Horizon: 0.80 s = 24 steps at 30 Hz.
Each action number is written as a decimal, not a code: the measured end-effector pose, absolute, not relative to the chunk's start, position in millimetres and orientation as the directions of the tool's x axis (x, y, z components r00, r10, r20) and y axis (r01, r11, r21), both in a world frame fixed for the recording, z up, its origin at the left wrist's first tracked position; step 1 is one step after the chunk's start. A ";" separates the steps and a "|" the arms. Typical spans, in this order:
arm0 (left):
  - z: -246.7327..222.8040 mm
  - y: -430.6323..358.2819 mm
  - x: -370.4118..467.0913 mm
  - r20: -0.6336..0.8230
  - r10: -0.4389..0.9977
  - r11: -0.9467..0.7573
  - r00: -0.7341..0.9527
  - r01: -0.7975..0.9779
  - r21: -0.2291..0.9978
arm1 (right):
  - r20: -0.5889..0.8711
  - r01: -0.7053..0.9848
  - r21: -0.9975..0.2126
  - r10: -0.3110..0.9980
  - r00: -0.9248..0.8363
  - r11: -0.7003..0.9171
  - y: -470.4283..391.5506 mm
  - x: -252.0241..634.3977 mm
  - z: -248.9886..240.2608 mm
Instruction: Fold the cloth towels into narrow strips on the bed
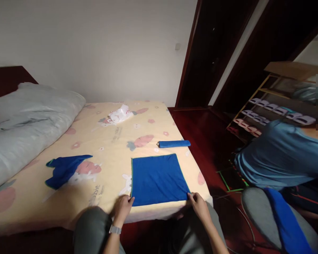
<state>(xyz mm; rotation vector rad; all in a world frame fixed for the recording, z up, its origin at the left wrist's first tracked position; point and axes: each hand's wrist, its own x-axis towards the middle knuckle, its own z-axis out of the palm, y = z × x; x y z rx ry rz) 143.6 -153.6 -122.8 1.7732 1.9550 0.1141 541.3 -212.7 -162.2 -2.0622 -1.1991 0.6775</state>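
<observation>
A square blue cloth [157, 180] with green edging lies spread almost flat on the bed's front edge, with a few creases. My left hand [124, 208] pinches its near left corner, and a watch is on that wrist. At the near right corner, my right hand [198, 204] grips the cloth between thumb and fingers. Beyond the cloth rests a narrow folded blue cloth [174, 144], a small loop showing at its left end. A crumpled blue cloth [66, 170] with green edging lies to the left.
A white plastic bag [120, 114] sits farther back on the patterned bed sheet [113, 141]. Grey bedding [37, 116] is heaped at left. To the right are a person in a blue shirt [278, 155], a shoe rack [270, 102] and a cable on the dark floor.
</observation>
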 end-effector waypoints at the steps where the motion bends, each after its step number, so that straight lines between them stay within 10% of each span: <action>1: -124.3 -152.8 141.6 -0.317 0.947 0.204 -0.052 0.860 0.468 | -0.090 0.526 -0.777 0.888 0.451 -0.346 -209.7 541.6 -160.8; 5: -133.5 -158.0 136.9 -0.400 0.906 0.402 -0.137 0.575 0.713 | -0.009 0.447 -0.857 0.874 0.485 -0.256 -205.7 542.9 -165.0; 11: -141.2 -171.7 134.2 -0.368 0.916 0.395 -0.161 0.536 0.746 | 0.034 0.332 -0.931 0.873 0.487 -0.149 -218.2 540.2 -180.2; 24: -137.5 -184.6 134.0 -0.215 0.976 0.150 -0.033 0.819 0.554 | -0.027 0.337 -0.929 0.933 0.359 -0.156 -217.3 545.0 -154.8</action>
